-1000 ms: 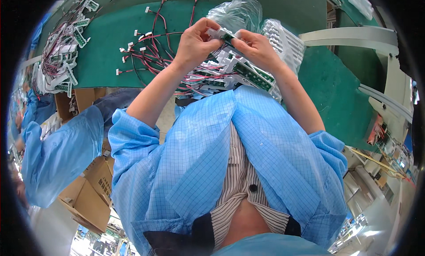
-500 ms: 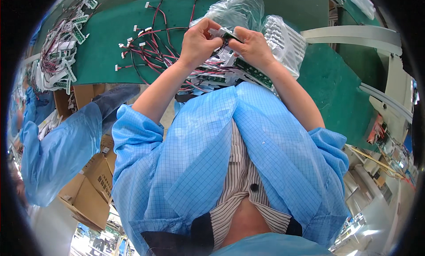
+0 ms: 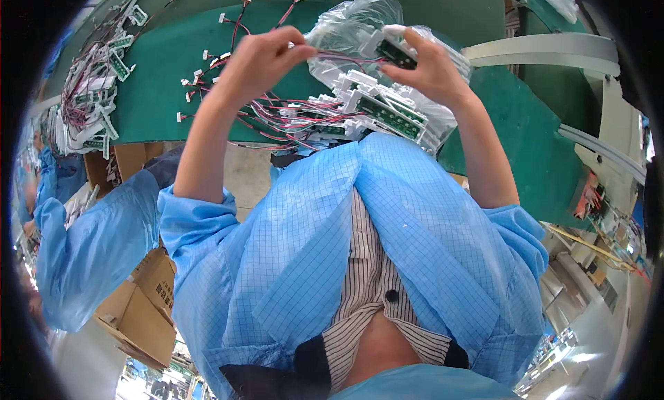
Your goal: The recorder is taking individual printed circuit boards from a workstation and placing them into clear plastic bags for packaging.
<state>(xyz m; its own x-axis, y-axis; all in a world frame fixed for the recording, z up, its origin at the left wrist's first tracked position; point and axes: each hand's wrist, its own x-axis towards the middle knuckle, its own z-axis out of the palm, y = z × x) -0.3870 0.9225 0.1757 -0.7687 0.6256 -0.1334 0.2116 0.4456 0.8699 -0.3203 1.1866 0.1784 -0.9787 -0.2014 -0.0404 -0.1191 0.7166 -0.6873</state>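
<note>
My right hand (image 3: 434,69) grips a small green circuit board (image 3: 396,53) in a white plastic frame, above the table. From that board, red and black wires (image 3: 346,57) stretch left to my left hand (image 3: 266,60), whose thumb and fingers are pinched on them. Below the hands, close to my body, lies a stack of similar framed boards (image 3: 391,116). Their wire bundle (image 3: 259,116) fans out leftward, ending in white connectors. Behind the held board sits a crumpled clear plastic bag (image 3: 363,16).
A green mat (image 3: 512,144) covers the table. Another heap of wired boards (image 3: 90,89) lies at the far left. A curved white bar (image 3: 539,51) stands at the right. Beside me are a co-worker's blue sleeve (image 3: 104,241) and a cardboard box (image 3: 142,303).
My hands, close together before, have moved apart. The left has drawn leftward along the wires; the right has shifted slightly right with the board. The stack below is more exposed.
</note>
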